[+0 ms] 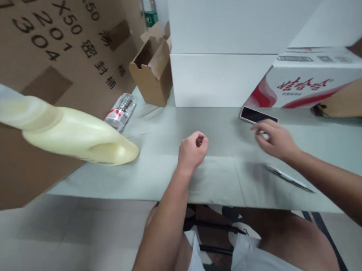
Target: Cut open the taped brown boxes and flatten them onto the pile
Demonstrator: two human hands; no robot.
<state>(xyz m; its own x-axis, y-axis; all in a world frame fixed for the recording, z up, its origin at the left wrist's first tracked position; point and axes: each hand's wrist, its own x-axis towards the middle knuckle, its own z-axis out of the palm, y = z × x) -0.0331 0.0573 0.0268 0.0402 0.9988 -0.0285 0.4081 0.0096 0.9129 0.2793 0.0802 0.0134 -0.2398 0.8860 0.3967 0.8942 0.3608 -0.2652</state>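
Observation:
My left hand (193, 149) rests on the grey tabletop (155, 174) with its fingers curled into a loose fist and nothing in it. My right hand (273, 139) hovers just in front of a black phone (256, 115) lying flat near the back; its fingers are spread and blurred, and it holds nothing. A thin flat strip-like object (287, 178) lies on the table below my right forearm. A pale yellow plastic jug (70, 132) lies on its side at the left, its base toward my left hand.
A clear water bottle (121, 111) lies beside a big brown carton (52, 66) on the left. A small open cardboard box (152, 70) and stacked white boxes (220, 61) stand at the back. A red-and-white carton (309, 77) sits at back right.

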